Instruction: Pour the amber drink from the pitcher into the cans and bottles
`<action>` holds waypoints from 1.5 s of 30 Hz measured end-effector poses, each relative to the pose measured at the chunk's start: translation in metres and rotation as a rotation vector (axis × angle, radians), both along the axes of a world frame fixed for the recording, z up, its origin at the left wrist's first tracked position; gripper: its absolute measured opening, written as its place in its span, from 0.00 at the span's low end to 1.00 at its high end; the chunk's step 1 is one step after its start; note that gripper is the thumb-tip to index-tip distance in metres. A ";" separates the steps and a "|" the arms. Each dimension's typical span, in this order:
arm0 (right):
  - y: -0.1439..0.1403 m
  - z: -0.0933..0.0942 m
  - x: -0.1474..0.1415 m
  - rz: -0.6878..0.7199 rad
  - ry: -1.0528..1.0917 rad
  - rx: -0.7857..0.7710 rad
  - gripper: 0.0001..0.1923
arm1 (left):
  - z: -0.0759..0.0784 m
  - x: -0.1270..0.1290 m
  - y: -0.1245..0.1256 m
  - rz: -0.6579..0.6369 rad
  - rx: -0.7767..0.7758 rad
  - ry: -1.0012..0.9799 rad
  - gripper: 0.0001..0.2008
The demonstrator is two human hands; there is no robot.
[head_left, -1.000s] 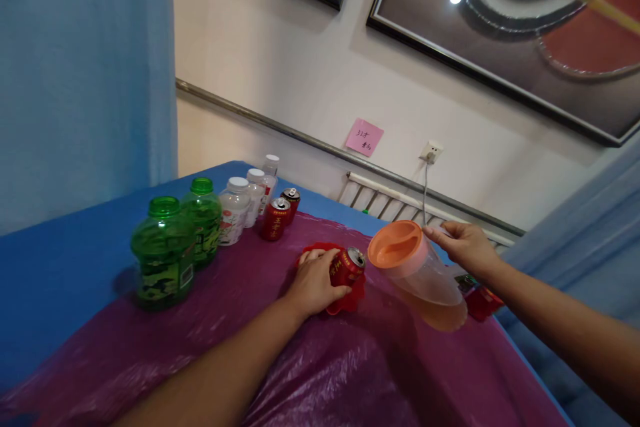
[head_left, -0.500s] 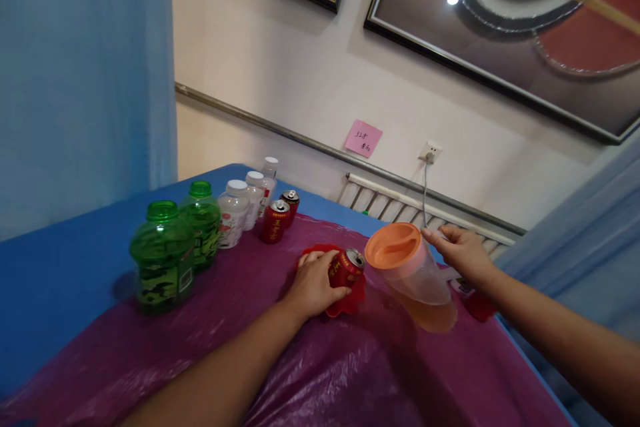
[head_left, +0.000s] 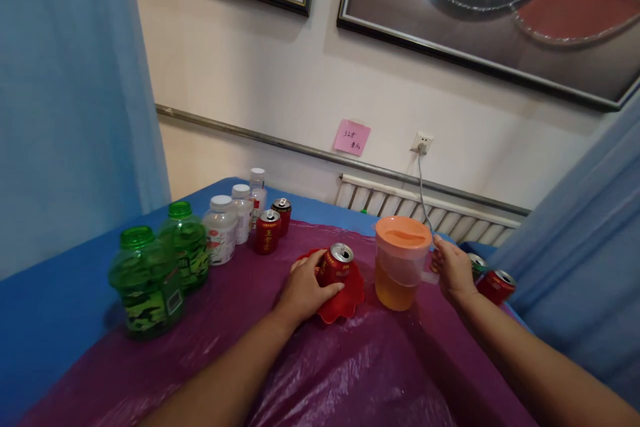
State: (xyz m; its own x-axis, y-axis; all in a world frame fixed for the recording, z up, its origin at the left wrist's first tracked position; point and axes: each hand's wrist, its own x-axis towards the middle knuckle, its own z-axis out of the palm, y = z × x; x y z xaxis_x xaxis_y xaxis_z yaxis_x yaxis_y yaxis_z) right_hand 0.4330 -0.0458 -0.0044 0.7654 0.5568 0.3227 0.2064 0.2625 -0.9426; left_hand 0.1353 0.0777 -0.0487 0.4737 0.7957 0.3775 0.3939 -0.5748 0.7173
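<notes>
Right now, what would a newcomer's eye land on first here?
The clear pitcher with an orange lid, upright at centre, its handle in the right hand. Beside it, the left hand grips an opened red can on a red dish. Two green jars stand far left.

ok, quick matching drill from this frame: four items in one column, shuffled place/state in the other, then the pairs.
Items:
1. red can
2. pitcher
3. green jar
4. pink note

States:
A. stuck on the wall
B. upright, orange lid on, right hand at its handle
C. gripped by the left hand on the red dish
D. capped, untouched, near the left end of the row

Pairs: 1-C, 2-B, 3-D, 4-A
</notes>
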 end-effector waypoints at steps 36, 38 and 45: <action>-0.067 -0.072 -0.119 0.194 -0.887 -0.084 0.37 | 0.023 -0.003 -0.035 -0.375 0.348 0.069 0.38; -0.067 -0.071 -0.117 0.221 -0.852 -0.074 0.39 | 0.024 0.000 -0.043 -0.445 0.378 0.105 0.38; -0.065 -0.061 -0.118 0.307 -0.739 -0.048 0.38 | 0.013 0.007 -0.050 -0.563 0.315 0.166 0.38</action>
